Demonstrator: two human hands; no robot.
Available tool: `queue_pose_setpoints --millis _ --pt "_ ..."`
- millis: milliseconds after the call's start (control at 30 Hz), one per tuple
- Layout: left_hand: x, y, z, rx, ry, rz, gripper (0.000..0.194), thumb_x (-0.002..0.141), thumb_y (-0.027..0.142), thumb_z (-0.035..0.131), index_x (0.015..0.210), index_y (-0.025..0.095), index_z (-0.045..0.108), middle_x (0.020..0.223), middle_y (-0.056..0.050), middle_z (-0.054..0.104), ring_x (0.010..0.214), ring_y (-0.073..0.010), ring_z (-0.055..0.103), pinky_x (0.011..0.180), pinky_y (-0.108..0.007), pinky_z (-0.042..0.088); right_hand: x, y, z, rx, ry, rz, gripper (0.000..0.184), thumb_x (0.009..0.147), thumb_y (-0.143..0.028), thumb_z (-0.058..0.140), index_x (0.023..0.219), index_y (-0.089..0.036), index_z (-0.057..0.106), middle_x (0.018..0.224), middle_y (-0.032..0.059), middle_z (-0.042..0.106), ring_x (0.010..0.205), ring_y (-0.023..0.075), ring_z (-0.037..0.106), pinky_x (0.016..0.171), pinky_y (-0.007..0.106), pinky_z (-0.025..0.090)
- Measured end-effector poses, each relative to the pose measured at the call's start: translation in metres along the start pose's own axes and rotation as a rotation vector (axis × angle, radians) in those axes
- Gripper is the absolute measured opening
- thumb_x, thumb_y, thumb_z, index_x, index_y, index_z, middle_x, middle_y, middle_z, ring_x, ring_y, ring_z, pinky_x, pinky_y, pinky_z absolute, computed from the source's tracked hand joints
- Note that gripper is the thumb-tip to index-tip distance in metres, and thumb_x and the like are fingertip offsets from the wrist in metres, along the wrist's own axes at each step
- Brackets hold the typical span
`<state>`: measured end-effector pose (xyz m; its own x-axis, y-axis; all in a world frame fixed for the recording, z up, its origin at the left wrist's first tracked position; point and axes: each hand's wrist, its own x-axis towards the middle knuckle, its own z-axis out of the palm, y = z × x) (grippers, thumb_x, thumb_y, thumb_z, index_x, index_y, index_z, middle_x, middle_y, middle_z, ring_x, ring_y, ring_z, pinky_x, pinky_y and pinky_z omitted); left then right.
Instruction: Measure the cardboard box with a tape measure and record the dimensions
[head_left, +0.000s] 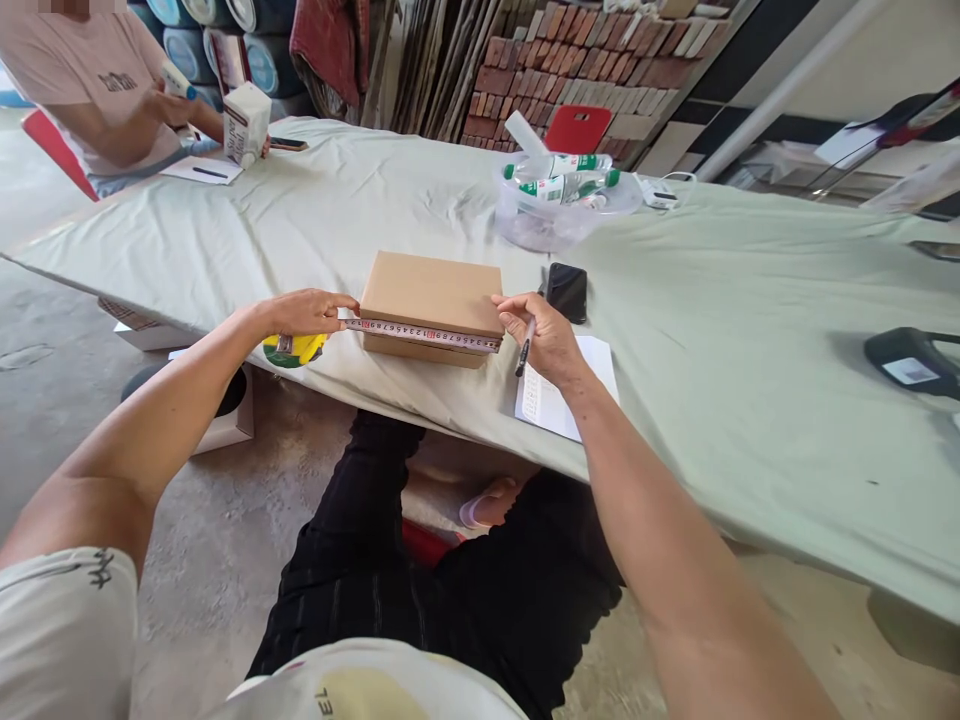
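Observation:
A closed brown cardboard box (pixel 435 285) lies near the front edge of the cloth-covered table. Across its front side runs the pulled-out blade of a yellow and green tape measure (pixel 304 350). My left hand (pixel 307 312) is closed on the tape measure's case at the box's left end, fingertips by the near left corner. At the right end, my right hand (pixel 541 332) grips a black pen (pixel 526 348), its thumb and forefinger close to the box's right edge. Whether these fingers also touch the blade's end I cannot tell. Below that hand lies a printed paper (pixel 592 365).
A black phone (pixel 568 292) lies right of the box. Behind it stands a clear plastic basin (pixel 525 222) with several bottles. At the far left a seated person (pixel 112 100) holds a white carton (pixel 246 125). A black object with a label (pixel 911 360) sits far right.

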<state>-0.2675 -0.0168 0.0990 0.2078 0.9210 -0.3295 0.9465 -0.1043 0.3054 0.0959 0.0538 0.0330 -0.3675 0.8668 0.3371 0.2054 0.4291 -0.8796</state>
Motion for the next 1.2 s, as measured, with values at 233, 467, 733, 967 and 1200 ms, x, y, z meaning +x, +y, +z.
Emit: queue_pose_setpoints --millis 233,467,733,967,1200 --pt "-0.01 0.002 0.015 -0.083 -0.039 0.009 0.064 0.083 0.041 0.049 0.142 0.021 0.056 0.072 0.001 0.072 0.06 -0.0181 0.06 0.061 -0.024 0.043 -0.006 -0.007 -0.002 0.03 -0.043 0.044 0.044 0.079 -0.063 0.07 0.097 -0.024 0.058 0.137 0.0131 0.063 0.134 0.0298 0.057 0.107 0.052 0.048" --pt "-0.038 -0.005 0.051 -0.401 0.014 0.002 0.04 0.079 0.051 0.06 0.105 0.021 0.068 0.068 0.0 0.07 0.054 -0.0152 0.056 0.053 -0.024 0.042 -0.004 -0.002 -0.012 0.16 -0.085 0.082 0.046 0.087 -0.065 0.059 0.112 -0.027 0.057 0.14 0.0088 0.062 0.119 0.0239 0.064 0.097 0.048 0.055" --pt "-0.082 0.013 0.114 -1.26 0.059 -0.091 0.029 0.075 0.045 0.072 0.085 0.019 0.063 0.066 -0.002 0.065 0.053 -0.0169 0.062 0.05 -0.028 0.05 -0.011 0.006 -0.006 -0.026 -0.133 -0.066 0.05 0.082 -0.054 0.07 0.124 -0.03 0.059 0.149 0.007 0.056 0.126 0.0248 0.06 0.111 0.049 0.045" --pt "-0.084 0.049 0.148 -1.431 0.114 -0.139 0.029 0.076 0.045 0.076 0.082 0.018 0.067 0.066 -0.002 0.065 0.053 -0.0151 0.06 0.05 -0.025 0.048 -0.02 0.004 0.014 -0.327 0.004 -0.16 0.028 0.089 -0.038 0.061 0.116 -0.03 0.067 0.146 0.0042 0.058 0.111 0.0257 0.069 0.104 0.047 0.052" --pt "-0.089 0.089 0.16 -1.482 0.163 -0.17 0.029 0.077 0.047 0.075 0.081 0.019 0.069 0.067 -0.003 0.065 0.055 -0.0155 0.059 0.05 -0.025 0.046 -0.02 -0.021 0.009 -0.352 0.082 -0.149 0.032 0.092 -0.048 0.057 0.116 -0.029 0.066 0.137 0.0058 0.065 0.093 0.0237 0.071 0.096 0.043 0.055"
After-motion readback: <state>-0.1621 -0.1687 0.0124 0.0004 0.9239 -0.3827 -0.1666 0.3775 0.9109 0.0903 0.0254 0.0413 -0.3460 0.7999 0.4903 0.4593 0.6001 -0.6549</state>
